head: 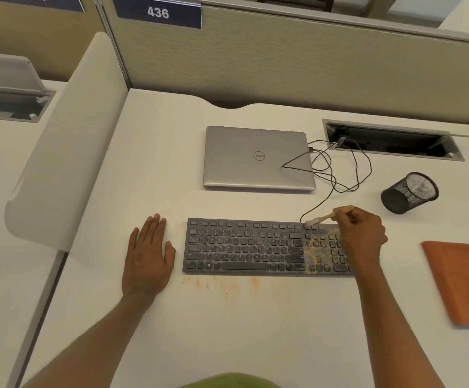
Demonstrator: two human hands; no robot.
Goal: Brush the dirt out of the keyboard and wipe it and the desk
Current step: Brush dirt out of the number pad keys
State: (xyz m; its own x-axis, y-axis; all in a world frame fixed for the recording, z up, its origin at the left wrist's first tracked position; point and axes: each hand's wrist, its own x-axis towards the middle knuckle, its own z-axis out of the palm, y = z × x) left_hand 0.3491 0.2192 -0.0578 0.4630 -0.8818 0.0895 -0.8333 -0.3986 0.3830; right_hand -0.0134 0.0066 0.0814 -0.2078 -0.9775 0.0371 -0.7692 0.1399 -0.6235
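A dark keyboard (244, 246) lies on the white desk (255, 326). Orange dirt (313, 252) covers its right-hand keys, and more orange dirt (225, 287) is scattered on the desk just in front of it. My right hand (363, 233) hovers over the keyboard's right end and grips a small wooden-handled brush (327, 216), its pale bristles touching the top row of keys. My left hand (149, 253) rests flat on the desk, just left of the keyboard. A folded orange cloth (460, 281) lies at the right edge.
A closed silver laptop (258, 158) sits behind the keyboard, with a tangled black cable (339, 166) running to a desk cable slot (393, 141). A black mesh pen cup (409, 193) lies tipped over at the right. Partition panels (283, 65) bound the desk at back and left.
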